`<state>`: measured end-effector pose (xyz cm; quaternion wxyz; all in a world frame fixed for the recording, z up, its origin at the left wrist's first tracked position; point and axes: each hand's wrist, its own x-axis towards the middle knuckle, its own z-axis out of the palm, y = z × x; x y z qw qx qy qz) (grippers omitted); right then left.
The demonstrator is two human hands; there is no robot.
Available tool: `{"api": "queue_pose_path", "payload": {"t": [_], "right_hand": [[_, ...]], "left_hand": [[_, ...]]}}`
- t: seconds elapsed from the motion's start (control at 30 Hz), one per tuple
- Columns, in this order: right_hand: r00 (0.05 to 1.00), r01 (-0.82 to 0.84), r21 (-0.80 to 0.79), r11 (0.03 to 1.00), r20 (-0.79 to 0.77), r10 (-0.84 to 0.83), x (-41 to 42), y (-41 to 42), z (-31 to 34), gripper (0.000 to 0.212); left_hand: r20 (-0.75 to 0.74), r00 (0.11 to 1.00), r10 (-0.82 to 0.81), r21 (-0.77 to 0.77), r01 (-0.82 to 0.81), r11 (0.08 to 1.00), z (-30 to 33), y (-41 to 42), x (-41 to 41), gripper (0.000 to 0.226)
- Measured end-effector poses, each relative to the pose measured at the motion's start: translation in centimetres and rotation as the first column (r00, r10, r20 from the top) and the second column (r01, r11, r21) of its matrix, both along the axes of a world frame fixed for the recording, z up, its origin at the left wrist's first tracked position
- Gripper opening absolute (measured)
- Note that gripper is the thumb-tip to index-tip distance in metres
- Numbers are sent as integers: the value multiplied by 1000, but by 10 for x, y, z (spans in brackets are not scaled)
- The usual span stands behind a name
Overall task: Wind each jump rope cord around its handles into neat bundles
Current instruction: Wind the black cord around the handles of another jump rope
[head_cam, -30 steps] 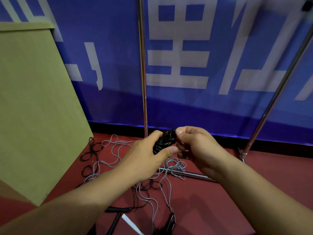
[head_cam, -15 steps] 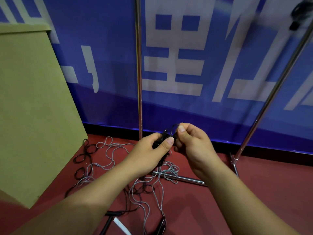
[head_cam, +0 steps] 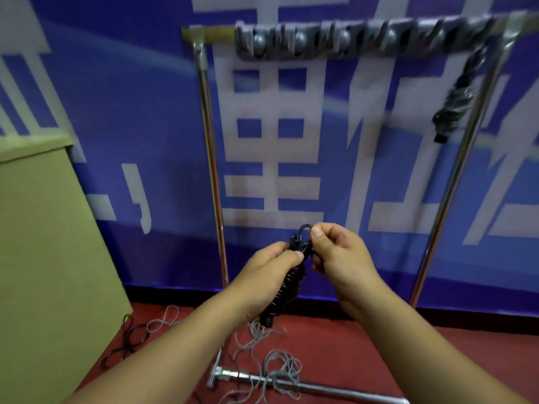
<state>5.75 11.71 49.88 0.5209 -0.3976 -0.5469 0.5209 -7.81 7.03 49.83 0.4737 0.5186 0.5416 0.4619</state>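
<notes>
A black jump rope bundle (head_cam: 287,290), its cord wound tightly round the handles, hangs upright in front of me. My left hand (head_cam: 268,272) grips the upper part of the bundle. My right hand (head_cam: 338,255) pinches a small black cord loop (head_cam: 304,228) at the bundle's top. Loose grey cords (head_cam: 274,363) and black cords (head_cam: 128,339) lie tangled on the red floor below. Another wound bundle (head_cam: 458,97) hangs from the rack at the upper right.
A metal rack (head_cam: 213,182) stands against the blue banner, its top bar carrying a row of grey hooks (head_cam: 358,39). Its base bar (head_cam: 306,386) lies across the floor. A tan cardboard box (head_cam: 43,258) fills the left side.
The view has tilted up, bringing the rack's top bar and hooks into sight. Both hands have lifted the bundle higher, and it now hangs upright with the loop held above it.
</notes>
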Motion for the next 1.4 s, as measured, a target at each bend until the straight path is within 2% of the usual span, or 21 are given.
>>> {"api": "queue_pose_path", "payload": {"t": [0.17,0.37,0.67,0.83,1.07,1.17,1.3,1.4], "right_hand": [[997,71,82,994,21,-73,28,36,68,16],[986,136,155,978,74,-149,68,61,139,11],[946,289,234,928,81,-315,121,109,216,13],[953,296,214,931,7,-304,138,125,248,10],[933,324,245,914,76,-352,155,146,294,13],[938,295,187,937,130,-321,153,149,297,18],[967,199,94,976,143,-211,152,141,272,26],[980,154,100,983,111,-165,157,136,254,33]], "left_hand": [[-29,999,-43,71,45,996,60,40,31,20],[-274,958,-81,180,134,975,129,72,55,28],[-426,904,-34,276,166,947,201,141,117,31],[-388,921,-23,335,164,928,227,165,142,24],[-375,927,10,396,150,906,272,187,158,36],[-378,923,73,364,75,929,270,197,165,42],[-274,961,50,211,9,977,245,200,169,41],[-207,976,63,219,-17,976,234,199,170,40]]}}
